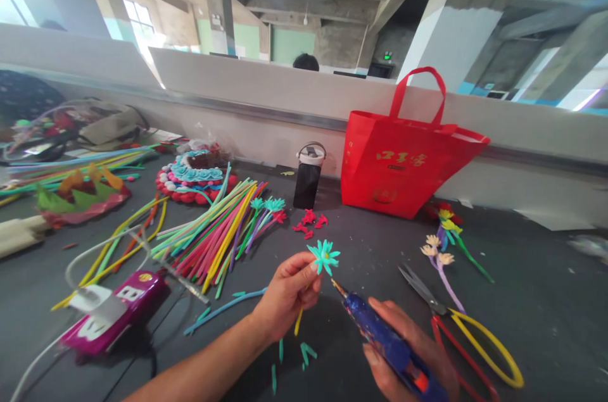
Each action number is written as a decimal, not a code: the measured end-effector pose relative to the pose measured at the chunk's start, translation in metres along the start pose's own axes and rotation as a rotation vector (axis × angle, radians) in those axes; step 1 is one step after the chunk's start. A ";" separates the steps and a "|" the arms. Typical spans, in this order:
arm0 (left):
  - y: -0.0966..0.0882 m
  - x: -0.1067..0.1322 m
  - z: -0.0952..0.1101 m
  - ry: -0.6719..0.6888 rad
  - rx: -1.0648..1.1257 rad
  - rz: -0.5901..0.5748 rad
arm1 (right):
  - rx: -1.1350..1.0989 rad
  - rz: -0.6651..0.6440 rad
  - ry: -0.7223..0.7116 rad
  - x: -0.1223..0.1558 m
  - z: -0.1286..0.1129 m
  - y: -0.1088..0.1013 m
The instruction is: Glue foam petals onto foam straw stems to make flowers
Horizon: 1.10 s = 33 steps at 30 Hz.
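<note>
I see bare dark tabletop at centre frame, just below the red bag. Scissors block the lower right, a heap of pipe cleaners the centre left, the glue gun the bottom centre. 1 black bottle stands left of the bag. Far right lies open.

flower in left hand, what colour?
Turquoise flower, pinched by the left hand on a yellow stem; clearest in the head view.

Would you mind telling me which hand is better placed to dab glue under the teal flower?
Right, probably: the right hand grips the blue glue gun, its nozzle just below the teal flower, which the left hand pinches and holds up.
</note>
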<state>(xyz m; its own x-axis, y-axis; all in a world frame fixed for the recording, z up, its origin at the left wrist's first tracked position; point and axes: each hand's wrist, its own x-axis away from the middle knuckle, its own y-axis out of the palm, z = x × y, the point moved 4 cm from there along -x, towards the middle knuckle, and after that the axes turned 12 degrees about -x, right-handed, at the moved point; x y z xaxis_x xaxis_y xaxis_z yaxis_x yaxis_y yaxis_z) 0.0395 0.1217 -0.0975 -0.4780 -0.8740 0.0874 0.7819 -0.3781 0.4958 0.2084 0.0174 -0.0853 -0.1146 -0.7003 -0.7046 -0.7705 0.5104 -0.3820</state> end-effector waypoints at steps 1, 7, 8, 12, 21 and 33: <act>0.000 0.000 -0.001 -0.004 -0.001 0.004 | 0.010 -0.002 -0.002 -0.001 -0.001 -0.001; 0.000 0.001 -0.002 -0.016 0.000 0.011 | -0.008 -0.151 -0.187 -0.010 -0.007 -0.005; 0.001 0.001 -0.002 -0.015 0.000 0.007 | -0.005 -0.170 -0.203 -0.011 -0.008 -0.006; 0.003 0.003 -0.001 -0.021 -0.019 0.010 | 0.050 -0.166 -0.180 -0.011 -0.006 -0.005; 0.001 0.001 -0.002 -0.007 -0.051 0.019 | 0.052 -0.096 -0.048 -0.009 -0.002 -0.004; 0.004 0.000 0.001 -0.034 -0.063 0.031 | 0.059 0.050 0.269 -0.008 -0.005 -0.001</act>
<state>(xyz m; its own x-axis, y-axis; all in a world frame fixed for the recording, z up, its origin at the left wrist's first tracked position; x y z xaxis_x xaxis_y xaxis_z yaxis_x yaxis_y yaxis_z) 0.0420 0.1205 -0.0945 -0.4659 -0.8750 0.1315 0.8194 -0.3705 0.4373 0.2074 0.0197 -0.0765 -0.3205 -0.7767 -0.5422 -0.7227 0.5706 -0.3901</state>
